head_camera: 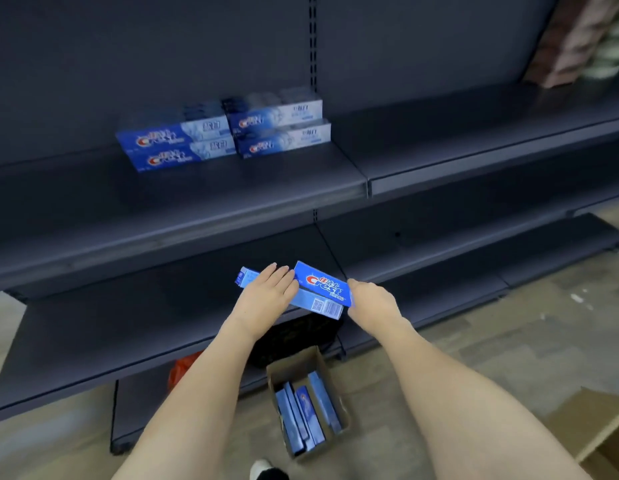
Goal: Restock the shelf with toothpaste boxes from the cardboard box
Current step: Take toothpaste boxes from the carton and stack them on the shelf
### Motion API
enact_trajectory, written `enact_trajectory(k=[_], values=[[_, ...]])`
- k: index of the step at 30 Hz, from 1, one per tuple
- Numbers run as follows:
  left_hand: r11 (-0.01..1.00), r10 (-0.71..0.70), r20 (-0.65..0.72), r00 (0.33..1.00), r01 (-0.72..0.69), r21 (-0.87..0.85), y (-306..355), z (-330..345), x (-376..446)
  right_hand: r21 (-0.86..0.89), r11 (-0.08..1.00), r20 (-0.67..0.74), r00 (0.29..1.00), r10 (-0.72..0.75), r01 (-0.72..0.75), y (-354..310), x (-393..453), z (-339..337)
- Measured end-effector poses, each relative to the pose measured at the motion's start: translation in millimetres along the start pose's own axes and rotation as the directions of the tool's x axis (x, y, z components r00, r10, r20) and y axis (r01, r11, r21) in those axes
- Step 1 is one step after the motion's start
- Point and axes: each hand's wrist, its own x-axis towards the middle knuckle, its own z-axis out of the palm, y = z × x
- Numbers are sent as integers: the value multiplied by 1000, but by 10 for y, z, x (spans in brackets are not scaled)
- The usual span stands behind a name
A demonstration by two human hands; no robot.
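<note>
Toothpaste box point(321, 289) held mid-frame, over the cardboard box point(302, 367).
Left hand point(268, 289) lying flat on top; right hand point(372, 301) grasping its end.

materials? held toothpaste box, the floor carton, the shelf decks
Held toothpaste box: looks like glossy printed paperboard, with sharp folded edges and a printed barcode.
Floor carton: brown corrugated cardboard by its matte kraft colour and open flaps.
Shelf decks: probably painted or powder-coated sheet metal, dark matte grey with a thin folded front lip; not certain.
</note>
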Motion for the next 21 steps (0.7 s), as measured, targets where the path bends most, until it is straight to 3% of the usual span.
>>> enact_trajectory(k=[5,9,16,21], values=[[998,-61,-164,985,64,15,-232,-332,-44,-10,992,-82,989,-126,125,-40,40,-362],[990,-137,-204,969,143,14,-436,-555,-115,12,971,-174,957,-232,238,-63,51,-658],[964,-256,-229,939,267,19,-703,-876,-223,-2,929,-301,885,-354,371,-63,52,-1026],[931,-362,-159,919,347,-116,-879,-978,-298,-177,905,-310,851,-424,387,-142,121,-1327]])
